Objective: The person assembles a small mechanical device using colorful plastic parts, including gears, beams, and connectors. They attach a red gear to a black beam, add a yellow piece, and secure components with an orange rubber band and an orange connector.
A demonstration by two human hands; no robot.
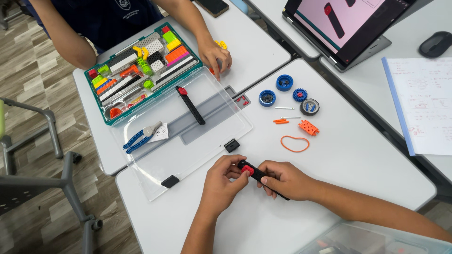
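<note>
Black and narrow, the beam [262, 178] lies low over the white surface [358, 160] near its front edge, held in both of the person's hands; its long axis runs on a slant, one end toward the left and far side, the other toward the right and the front edge. A red piece [247, 170] sits at the beam's far-left end. The left hand [225, 176] has its grip narrow, fingertips pinched on the red piece, and the right hand [285, 178] has its grip wrapped round the beam's middle, hiding part of it. Beyond the hands, toward the middle of the surface, lie one orange rubber band [295, 144], one orange block [308, 127], two thin white pins [287, 113], a small orange pin [280, 121], two blue wheel hubs [276, 90], one blue gear [300, 95] and one grey wheel [309, 107]. At the left a clear lid [188, 141] lies open, and on it rest a second black beam [191, 105] with a red end, pointing along much the same slant, and one pair of blue-handled pliers [140, 137]. A green-rimmed parts box [141, 70] full of coloured pieces stands at the far-left corner, where another person's hand [214, 54] rests beside it. One tablet [348, 28], one mouse [435, 43] and one notebook [423, 106] lie on the neighbouring surface at the right.
</note>
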